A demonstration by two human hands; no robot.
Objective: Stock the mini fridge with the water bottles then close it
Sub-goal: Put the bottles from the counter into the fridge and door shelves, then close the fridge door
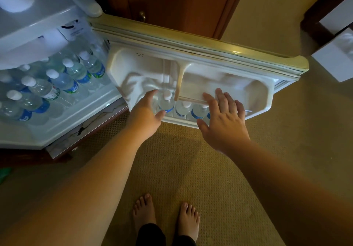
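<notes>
The white mini fridge (63,125) stands open at the left, with several clear water bottles (63,81) with white caps upright inside. Its door (200,54) is swung out to the right. Three more bottles (183,109) stand in the door's lower shelf. My left hand (147,112) curls round the leftmost door bottle (166,102), thumb on its blue label and fingers behind it. My right hand (223,115) is spread flat with straight fingers over the right part of the door shelf, covering whatever stands there.
A wooden cabinet (172,3) stands behind the door. White boxes (336,60) sit on the carpet at the far right. My bare feet (166,219) stand on the beige carpet in front of the door shelf.
</notes>
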